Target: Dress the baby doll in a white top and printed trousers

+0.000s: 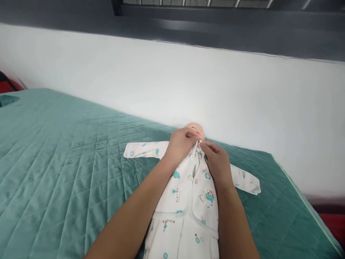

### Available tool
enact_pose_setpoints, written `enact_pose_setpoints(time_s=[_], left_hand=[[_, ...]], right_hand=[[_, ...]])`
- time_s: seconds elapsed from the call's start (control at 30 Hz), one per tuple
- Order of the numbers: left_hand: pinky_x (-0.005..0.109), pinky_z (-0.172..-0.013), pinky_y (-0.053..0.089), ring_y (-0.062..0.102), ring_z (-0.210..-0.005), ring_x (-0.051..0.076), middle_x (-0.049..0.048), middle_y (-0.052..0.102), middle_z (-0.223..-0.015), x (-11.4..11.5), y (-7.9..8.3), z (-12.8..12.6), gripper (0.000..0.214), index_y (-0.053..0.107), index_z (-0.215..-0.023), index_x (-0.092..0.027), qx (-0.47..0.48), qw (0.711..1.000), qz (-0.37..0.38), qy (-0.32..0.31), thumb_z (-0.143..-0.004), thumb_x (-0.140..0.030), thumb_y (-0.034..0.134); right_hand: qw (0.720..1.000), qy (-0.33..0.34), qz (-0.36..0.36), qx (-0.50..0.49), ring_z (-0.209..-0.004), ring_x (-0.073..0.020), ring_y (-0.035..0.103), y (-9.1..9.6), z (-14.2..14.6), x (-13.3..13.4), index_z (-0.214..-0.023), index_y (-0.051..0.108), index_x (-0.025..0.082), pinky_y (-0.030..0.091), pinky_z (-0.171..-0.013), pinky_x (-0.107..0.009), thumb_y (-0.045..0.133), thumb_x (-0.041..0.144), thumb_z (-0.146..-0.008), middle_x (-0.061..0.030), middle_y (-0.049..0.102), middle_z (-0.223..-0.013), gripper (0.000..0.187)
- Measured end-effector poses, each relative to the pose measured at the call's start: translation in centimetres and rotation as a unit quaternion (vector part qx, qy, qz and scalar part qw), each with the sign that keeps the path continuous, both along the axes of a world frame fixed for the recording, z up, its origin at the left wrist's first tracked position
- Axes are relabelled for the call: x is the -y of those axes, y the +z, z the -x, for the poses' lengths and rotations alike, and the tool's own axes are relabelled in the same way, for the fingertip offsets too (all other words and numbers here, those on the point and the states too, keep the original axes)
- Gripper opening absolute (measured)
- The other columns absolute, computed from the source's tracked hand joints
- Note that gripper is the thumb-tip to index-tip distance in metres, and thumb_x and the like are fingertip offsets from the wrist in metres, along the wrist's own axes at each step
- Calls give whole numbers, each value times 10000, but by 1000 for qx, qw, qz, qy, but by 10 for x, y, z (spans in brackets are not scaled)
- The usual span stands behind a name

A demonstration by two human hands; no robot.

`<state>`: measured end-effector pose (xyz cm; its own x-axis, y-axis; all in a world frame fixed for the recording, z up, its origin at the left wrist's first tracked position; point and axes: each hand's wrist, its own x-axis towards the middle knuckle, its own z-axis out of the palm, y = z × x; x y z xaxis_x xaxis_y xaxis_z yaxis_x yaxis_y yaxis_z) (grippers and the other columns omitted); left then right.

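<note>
A baby doll [194, 128] lies on its back on a teal quilted mattress [67, 154], head toward the wall. It wears a white printed sleepsuit [188, 201] with buttons down the front and both sleeves spread out. My left hand [180, 144] pinches the left edge of the suit's collar just under the doll's chin. My right hand [217, 162] pinches the right edge of the collar, fingertips almost meeting the left hand's. Both forearms reach in from the bottom and cover part of the suit.
A white wall [188, 82] runs behind the mattress, with a dark grey band [215, 32] above it. Red floor or fabric [334, 226] shows past the mattress's right edge, and a red and black object [8, 84] at the far left.
</note>
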<state>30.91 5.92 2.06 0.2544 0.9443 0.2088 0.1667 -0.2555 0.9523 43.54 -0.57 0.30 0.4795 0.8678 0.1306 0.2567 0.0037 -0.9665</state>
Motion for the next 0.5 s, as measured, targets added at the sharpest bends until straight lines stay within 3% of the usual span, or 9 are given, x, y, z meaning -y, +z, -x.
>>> enact_pose_setpoints(time_s=[0.23,0.5], left_hand=[[278,-791,493,654,-813,158,42,733,-858,2,-13,-1,72,691,-822,-167,0,999,-6,-41,-819,-181,621],[292,-812,487,661,-843,164,51,733,-909,2,-13,4,159,678,-919,-166,-25,999,-11,-27,-841,-108,552]], right_hand=[[999,44,-10,-16,-975,-237,679,-4,2,1,-999,770,193,485,-865,-336,715,389,-783,-48,772,-980,296],[998,61,4,6,-923,-232,682,-4,1,3,-1010,765,199,489,-824,-343,707,383,-794,-44,771,-957,290]])
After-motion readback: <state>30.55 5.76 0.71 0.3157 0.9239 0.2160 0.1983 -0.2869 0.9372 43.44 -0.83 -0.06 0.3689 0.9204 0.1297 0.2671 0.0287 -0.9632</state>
